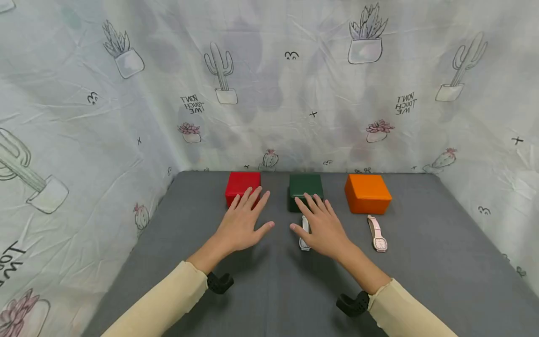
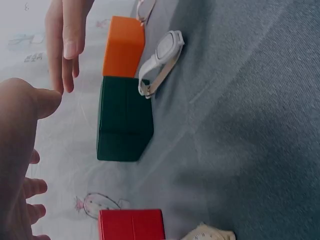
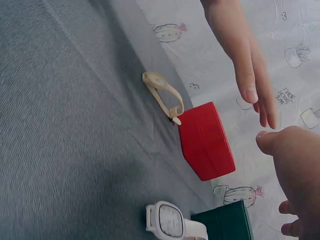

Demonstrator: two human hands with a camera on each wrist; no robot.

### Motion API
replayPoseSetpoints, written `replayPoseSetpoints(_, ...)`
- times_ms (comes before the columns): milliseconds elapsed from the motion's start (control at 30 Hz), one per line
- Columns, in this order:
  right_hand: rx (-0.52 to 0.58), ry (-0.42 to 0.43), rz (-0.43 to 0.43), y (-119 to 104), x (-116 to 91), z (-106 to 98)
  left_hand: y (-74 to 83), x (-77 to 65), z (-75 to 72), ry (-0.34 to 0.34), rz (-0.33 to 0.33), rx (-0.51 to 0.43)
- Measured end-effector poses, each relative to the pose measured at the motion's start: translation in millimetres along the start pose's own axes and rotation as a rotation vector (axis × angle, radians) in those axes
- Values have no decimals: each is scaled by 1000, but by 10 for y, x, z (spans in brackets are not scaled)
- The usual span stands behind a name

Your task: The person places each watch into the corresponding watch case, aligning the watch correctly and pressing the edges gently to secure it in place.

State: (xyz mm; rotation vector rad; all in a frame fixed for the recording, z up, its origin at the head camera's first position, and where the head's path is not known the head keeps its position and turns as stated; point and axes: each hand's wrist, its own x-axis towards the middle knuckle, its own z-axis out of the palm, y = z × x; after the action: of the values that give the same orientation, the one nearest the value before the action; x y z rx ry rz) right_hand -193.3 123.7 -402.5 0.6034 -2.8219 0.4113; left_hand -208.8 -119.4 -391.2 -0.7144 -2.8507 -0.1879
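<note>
Both hands hover over the grey table with fingers spread and nothing held. My left hand is in front of the red box, its fingertips overlapping it in the head view. A cream watch lies by that box in the right wrist view; the left hand hides it from the head camera. My right hand is before the dark green box and partly covers a white watch. Further right, a pale pink watch lies in front of the orange box.
The three boxes stand in a row near the back edge of the grey cloth-covered table. Behind and beside it hangs a white curtain printed with cacti. Each wrist wears a black strap near its cream sleeve.
</note>
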Motion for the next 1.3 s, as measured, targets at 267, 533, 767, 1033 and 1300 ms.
replayPoseSetpoints(267,36,9,-18,-107,97,120,-174,-60,61,12,-54,-5)
replayPoseSetpoints(533,109,-29,-42,-224,281,177,-328,-65,111,24,-69,-10)
replayPoseSetpoints(767,147,-31,-39,-249,426,202,-437,34,90,20,-80,-17)
replayPoseSetpoints(1033,165,-42,-48,-282,530,233,-528,67,64,-3,-101,-12)
replayPoseSetpoints(1300,135,-45,-55,-307,625,291,-605,89,66,-10,-99,37)
